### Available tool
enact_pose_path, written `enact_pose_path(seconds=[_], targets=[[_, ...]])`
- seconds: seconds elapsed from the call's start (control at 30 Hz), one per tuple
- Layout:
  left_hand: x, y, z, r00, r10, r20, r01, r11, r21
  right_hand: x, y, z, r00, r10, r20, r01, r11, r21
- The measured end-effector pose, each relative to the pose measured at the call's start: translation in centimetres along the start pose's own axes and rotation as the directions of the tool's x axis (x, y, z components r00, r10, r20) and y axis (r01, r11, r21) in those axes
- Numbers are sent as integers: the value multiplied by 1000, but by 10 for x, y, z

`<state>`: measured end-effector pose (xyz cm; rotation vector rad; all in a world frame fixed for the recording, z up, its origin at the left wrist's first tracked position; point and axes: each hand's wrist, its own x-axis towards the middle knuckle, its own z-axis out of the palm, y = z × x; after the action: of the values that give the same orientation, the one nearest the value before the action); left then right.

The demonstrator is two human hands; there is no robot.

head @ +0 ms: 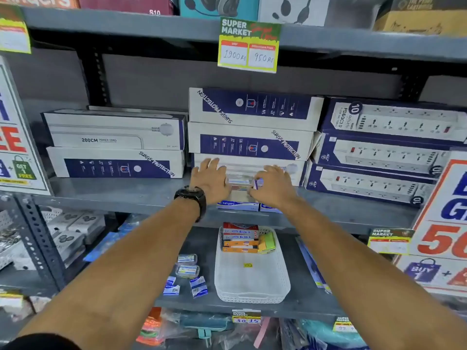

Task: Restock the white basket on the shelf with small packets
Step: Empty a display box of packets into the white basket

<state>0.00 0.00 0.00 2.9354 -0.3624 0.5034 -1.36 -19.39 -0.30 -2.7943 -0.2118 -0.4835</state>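
Note:
The white basket (251, 281) stands on the lower shelf, with stacked red, blue and orange packets (240, 238) at its far end and its near part bare. Both my hands reach to the shelf above. My left hand (211, 179), with a black watch on the wrist, lies with fingers spread beside a clear small packet (238, 181). My right hand (273, 188) pinches the right end of that packet between thumb and fingers. Under the hands lie blue and white Kangaro boxes (237, 205).
Several small blue-white packets (188, 276) lie loose on the lower shelf left of the basket. Long power-strip boxes (252, 127) fill the upper shelf behind my hands. Price tags (249, 48) hang from shelf edges. Promo signs (444, 223) stand at both sides.

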Motion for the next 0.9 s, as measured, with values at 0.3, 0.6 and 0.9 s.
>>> enact_pose_path(seconds=[0.3, 0.6, 0.9], targets=[[-9, -15, -7, 963, -185, 198, 186, 982, 10, 6, -7, 9, 997, 53, 47, -47, 990, -135], [-61, -21, -24, 980, -199, 2, 197, 972, -125, -33, -22, -1, 999, 42, -5, -41, 984, 172], [-178, 12, -26, 982, -189, -20, 171, 926, -336, -161, -17, -11, 996, 76, -52, -45, 895, 445]])
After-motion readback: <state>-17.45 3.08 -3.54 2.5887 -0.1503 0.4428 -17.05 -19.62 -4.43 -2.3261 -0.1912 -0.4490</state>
